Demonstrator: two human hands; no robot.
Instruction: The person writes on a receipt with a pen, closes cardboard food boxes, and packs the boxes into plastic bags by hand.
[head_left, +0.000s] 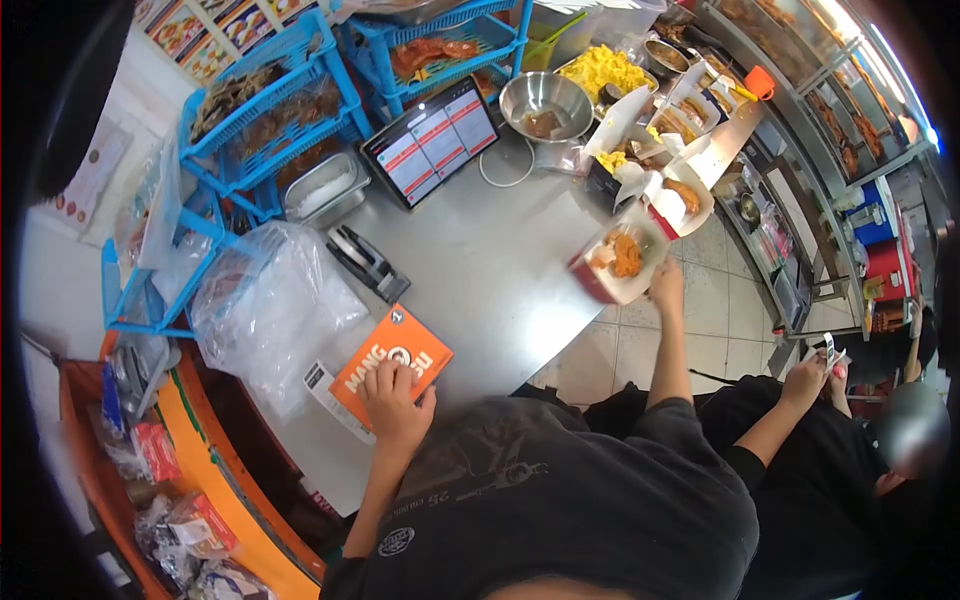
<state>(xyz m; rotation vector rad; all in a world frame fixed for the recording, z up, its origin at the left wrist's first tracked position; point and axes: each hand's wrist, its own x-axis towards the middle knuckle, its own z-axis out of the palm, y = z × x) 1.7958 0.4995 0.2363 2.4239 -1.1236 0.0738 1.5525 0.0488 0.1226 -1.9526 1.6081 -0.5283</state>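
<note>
My left hand (398,402) rests on an orange box (404,352) with white lettering, near the front-left edge of the metal table (470,270). A paper slip (330,392) lies partly under that box. My right hand (667,285) grips the side of an open food box (622,258) with fried food inside, at the table's right edge. More open boxes with food (683,200) stand just behind it. A black tape dispenser (367,262) lies behind the orange box.
A tablet (432,142) stands at the back beside a metal bowl (546,106). Blue racks (265,125) and clear plastic bags (270,295) are at the left. Another person (830,450) in dark clothes is close on the right, holding something small.
</note>
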